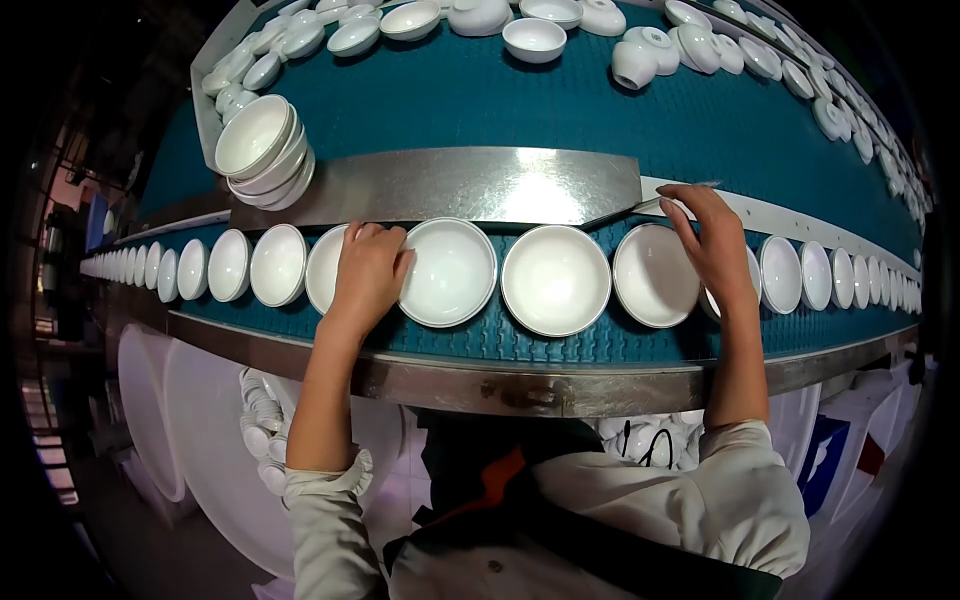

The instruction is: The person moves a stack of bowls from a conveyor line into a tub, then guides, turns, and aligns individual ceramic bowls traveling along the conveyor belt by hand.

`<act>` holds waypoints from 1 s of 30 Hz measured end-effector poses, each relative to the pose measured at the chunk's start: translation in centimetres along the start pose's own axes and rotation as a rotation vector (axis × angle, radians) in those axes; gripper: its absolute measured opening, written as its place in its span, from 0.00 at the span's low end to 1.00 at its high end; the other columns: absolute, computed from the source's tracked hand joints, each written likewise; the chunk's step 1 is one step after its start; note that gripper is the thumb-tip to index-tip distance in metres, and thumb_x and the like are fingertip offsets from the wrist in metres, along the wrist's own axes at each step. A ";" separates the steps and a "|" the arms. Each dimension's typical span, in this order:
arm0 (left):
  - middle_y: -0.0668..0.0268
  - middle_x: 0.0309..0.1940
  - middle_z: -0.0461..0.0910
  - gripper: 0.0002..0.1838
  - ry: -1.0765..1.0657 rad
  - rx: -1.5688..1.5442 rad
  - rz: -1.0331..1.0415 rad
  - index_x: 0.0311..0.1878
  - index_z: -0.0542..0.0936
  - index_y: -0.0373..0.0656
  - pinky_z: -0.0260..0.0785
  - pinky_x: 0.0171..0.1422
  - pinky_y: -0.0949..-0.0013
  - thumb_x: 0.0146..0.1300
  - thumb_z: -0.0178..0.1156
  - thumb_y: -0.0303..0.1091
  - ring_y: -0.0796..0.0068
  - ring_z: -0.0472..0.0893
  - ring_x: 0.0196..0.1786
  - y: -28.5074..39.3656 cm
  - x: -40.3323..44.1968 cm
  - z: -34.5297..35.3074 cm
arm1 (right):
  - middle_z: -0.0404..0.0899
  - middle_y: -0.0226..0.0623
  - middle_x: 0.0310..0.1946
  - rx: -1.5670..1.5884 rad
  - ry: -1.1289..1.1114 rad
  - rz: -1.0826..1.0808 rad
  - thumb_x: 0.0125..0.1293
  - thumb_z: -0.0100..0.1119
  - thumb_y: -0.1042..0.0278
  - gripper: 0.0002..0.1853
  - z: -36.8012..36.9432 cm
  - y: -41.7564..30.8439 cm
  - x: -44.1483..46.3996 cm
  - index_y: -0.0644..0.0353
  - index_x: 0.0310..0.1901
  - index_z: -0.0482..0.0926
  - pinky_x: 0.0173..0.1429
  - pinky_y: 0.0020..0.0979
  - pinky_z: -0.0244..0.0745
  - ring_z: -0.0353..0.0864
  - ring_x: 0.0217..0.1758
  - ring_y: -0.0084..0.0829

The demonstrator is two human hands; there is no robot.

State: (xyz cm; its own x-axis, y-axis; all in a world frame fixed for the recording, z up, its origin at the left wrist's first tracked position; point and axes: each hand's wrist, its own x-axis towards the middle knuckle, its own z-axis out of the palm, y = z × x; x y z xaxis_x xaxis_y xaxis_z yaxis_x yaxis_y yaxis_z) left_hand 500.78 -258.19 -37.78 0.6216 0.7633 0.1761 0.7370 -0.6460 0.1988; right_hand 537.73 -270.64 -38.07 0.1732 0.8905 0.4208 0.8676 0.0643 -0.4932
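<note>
The curled left hand [370, 268] has its fingers close together, its grip unclear from here; just right of it, a glazed bowl [448, 272] looks light, stiff, slippery and chippable, best held by its rim. The right hand [712, 240] pinches a thin tool [634, 207].

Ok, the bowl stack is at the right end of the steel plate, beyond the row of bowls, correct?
No, the bowl stack is at the left end of the steel plate, as the head view shows; it is beyond the row of bowls.
</note>
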 end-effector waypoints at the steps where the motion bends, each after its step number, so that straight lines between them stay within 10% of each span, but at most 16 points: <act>1: 0.53 0.35 0.80 0.12 -0.013 -0.003 -0.009 0.44 0.80 0.34 0.61 0.67 0.54 0.55 0.64 0.25 0.52 0.77 0.45 -0.2 0.0 -0.1 | 0.84 0.43 0.41 0.002 0.010 0.007 0.67 0.60 0.65 0.11 -0.1 0.5 -0.1 0.61 0.45 0.83 0.48 0.37 0.76 0.83 0.42 0.44; 12: 0.55 0.48 0.80 0.20 0.195 -0.096 0.151 0.52 0.78 0.38 0.60 0.67 0.53 0.56 0.67 0.33 0.53 0.76 0.54 7.9 1.2 1.0 | 0.84 0.45 0.38 0.105 -0.263 0.029 0.64 0.62 0.65 0.11 -1.7 3.8 -1.8 0.65 0.41 0.83 0.48 0.38 0.76 0.83 0.40 0.45; 20: 0.51 0.32 0.79 0.13 -0.022 -0.021 -0.014 0.47 0.78 0.36 0.58 0.72 0.50 0.58 0.60 0.24 0.51 0.79 0.41 10.2 2.3 3.6 | 0.84 0.46 0.42 0.104 -0.163 0.034 0.65 0.62 0.65 0.12 -4.2 8.1 -2.9 0.65 0.44 0.83 0.51 0.37 0.76 0.82 0.45 0.45; 24: 0.51 0.44 0.79 0.20 0.125 -0.004 0.025 0.55 0.76 0.37 0.57 0.72 0.50 0.57 0.60 0.22 0.50 0.75 0.52 11.1 2.2 3.7 | 0.84 0.46 0.41 0.114 -0.192 0.094 0.66 0.61 0.66 0.12 -5.6 9.0 -3.5 0.65 0.44 0.83 0.51 0.38 0.76 0.82 0.44 0.45; 30: 0.52 0.48 0.79 0.24 0.173 -0.109 0.162 0.55 0.76 0.36 0.57 0.73 0.49 0.58 0.67 0.36 0.52 0.76 0.54 18.5 3.1 5.0 | 0.83 0.46 0.39 0.090 -0.239 0.030 0.64 0.61 0.67 0.10 -6.9 12.1 -4.4 0.65 0.41 0.83 0.49 0.39 0.76 0.81 0.43 0.46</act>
State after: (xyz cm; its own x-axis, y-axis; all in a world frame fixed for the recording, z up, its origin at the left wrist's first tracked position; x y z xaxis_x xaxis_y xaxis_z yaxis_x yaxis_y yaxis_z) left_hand 517.66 -267.77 -38.36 0.6673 0.6435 0.3750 0.5926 -0.7637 0.2560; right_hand 550.72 -276.90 -40.66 0.0741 0.9730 0.2185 0.8168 0.0665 -0.5731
